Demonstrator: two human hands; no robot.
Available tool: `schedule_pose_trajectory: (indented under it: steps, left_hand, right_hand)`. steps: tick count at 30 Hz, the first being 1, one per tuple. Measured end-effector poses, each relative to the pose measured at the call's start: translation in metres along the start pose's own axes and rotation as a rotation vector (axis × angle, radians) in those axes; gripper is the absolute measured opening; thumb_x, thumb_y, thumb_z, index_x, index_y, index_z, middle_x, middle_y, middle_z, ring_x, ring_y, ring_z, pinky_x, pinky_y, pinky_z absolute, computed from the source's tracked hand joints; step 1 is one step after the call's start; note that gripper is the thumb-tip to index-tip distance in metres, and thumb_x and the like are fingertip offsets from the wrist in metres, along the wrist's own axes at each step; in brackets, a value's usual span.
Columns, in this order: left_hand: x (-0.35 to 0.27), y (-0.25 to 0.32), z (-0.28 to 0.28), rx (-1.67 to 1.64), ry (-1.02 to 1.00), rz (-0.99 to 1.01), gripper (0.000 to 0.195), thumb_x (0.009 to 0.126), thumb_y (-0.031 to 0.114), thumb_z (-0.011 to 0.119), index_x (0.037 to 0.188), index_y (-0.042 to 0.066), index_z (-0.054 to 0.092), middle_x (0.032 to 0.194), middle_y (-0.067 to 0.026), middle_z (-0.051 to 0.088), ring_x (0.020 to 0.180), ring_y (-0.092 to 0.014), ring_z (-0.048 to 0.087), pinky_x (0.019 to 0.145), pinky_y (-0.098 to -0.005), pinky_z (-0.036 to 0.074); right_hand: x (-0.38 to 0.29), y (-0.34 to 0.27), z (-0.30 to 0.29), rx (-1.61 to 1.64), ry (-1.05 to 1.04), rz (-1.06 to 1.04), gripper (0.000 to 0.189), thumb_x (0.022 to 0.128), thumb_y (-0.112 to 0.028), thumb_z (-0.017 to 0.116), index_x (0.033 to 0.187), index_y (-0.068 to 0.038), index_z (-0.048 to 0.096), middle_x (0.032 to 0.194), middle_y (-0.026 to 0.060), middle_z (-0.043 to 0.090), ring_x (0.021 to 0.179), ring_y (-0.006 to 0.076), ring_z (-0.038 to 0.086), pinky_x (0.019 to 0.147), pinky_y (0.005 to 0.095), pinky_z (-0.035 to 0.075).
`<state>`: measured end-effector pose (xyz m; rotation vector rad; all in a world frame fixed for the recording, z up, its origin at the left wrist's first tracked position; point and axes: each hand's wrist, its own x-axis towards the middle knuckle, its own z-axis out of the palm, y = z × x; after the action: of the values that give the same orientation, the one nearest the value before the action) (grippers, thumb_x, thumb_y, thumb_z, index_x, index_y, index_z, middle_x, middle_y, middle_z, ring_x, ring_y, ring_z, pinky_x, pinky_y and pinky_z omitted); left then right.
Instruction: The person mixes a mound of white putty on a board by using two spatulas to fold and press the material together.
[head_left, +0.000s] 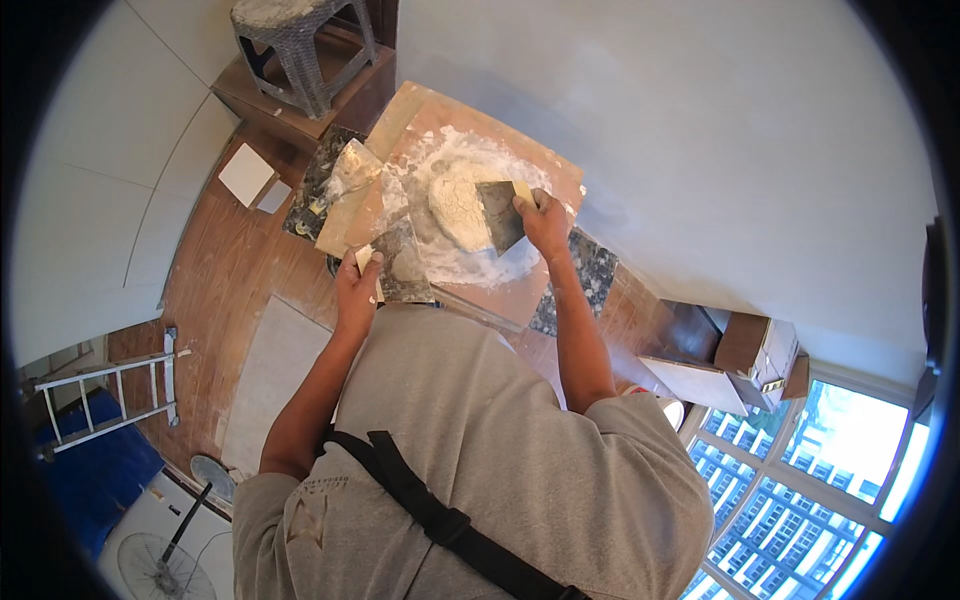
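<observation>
My left hand (358, 289) grips the pale handle of a wide putty knife (405, 262), its smeared metal blade over the near left edge of a wooden board (499, 298). In my right hand (545, 225) is another wide putty knife (501, 214) with a light handle. Its blade lies against the right side of a cream mound of putty or plaster (457, 206); the picture does not settle whether it cuts in. White powder and smears (495, 270) surround the mound. A smeared triangular tool (354, 166) rests at the board's left edge.
A grey stool (296, 56) stands on a brown cabinet (352, 101) at the back left. Black, putty-spattered surfaces (589, 266) show below the board. The wall (675, 150) is close on the right. Cardboard boxes (754, 352), a ladder (109, 390) and a fan (161, 566) stand around.
</observation>
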<state>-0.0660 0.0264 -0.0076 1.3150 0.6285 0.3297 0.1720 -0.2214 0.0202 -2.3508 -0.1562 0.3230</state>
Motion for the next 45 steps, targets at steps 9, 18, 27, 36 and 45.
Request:
schedule_pose_trajectory:
  steps: [9,18,27,36,45]
  left_hand:
    - [0.0,0.002,0.003,-0.028,-0.018,-0.028,0.024,0.103,0.018,0.062,0.12,0.001,0.06,0.097,0.0027,0.061,0.088,-0.006,0.052,0.078,-0.023,0.043]
    - [0.0,0.003,0.005,-0.016,-0.006,-0.037,0.027,0.103,0.021,0.063,0.121,0.002,0.06,0.097,0.0027,0.06,0.085,-0.006,0.051,0.075,-0.023,0.042]
    - [0.002,-0.005,0.005,-0.027,-0.001,-0.033,0.027,0.102,0.021,0.064,0.122,0.002,0.06,0.095,0.0028,0.059,0.084,-0.006,0.051,0.072,-0.0227,0.041]
    - [0.001,0.005,0.009,-0.048,0.008,-0.001,0.023,0.102,0.018,0.063,0.119,0.001,0.06,0.096,0.0029,0.059,0.086,-0.006,0.05,0.077,-0.0227,0.042]
    - [0.005,-0.003,0.002,-0.072,-0.047,-0.114,0.029,0.102,0.017,0.062,0.126,0.002,0.058,0.114,-0.0006,0.062,0.104,-0.009,0.054,0.094,-0.026,0.042]
  right_hand:
    - [0.001,-0.015,0.007,-0.1,-0.043,-0.007,0.032,0.089,-0.032,0.069,0.098,-0.002,0.071,0.083,0.0228,0.07,0.077,0.0356,0.068,0.071,0.0444,0.05]
    - [-0.021,-0.017,0.023,-0.128,-0.056,-0.056,0.03,0.09,-0.03,0.07,0.094,0.0,0.069,0.074,0.0173,0.065,0.069,0.0279,0.063,0.066,0.0413,0.048]
    - [-0.012,-0.007,0.006,-0.073,-0.066,0.013,0.031,0.088,-0.031,0.07,0.097,-0.001,0.072,0.082,0.0233,0.07,0.077,0.0354,0.069,0.071,0.0442,0.051]
    - [0.0,0.014,0.004,-0.009,-0.037,0.034,0.031,0.09,-0.03,0.07,0.096,0.0,0.072,0.079,0.0155,0.069,0.076,0.0256,0.066,0.071,0.0393,0.049]
    - [0.004,0.033,0.001,0.075,0.035,0.045,0.032,0.089,-0.031,0.071,0.098,-0.001,0.072,0.08,0.0176,0.071,0.076,0.028,0.068,0.072,0.0402,0.05]
